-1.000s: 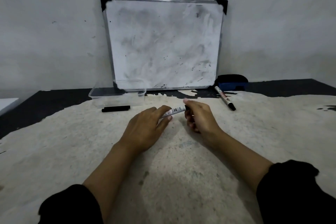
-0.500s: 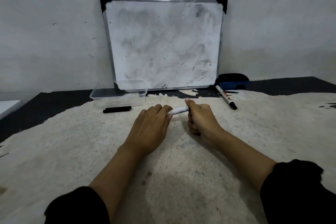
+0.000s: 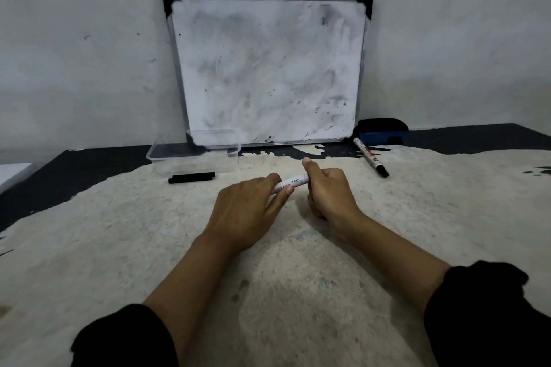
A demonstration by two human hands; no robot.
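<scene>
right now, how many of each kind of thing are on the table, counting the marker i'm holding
markers: 3 (held marker, capped marker, black marker)
whiteboard: 1
eraser: 1
clear box: 1
total: 6

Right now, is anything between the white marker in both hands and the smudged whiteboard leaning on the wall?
Nothing visible stands straight ahead of the white marker, gripped by the left hand and right hand, toward the smudged whiteboard. The clear plastic box fronts only the board's lower left corner.

Plain room, likely home: bare wall (image 3: 89, 39), propped whiteboard (image 3: 268, 68), worn tabletop (image 3: 119, 232).
</scene>
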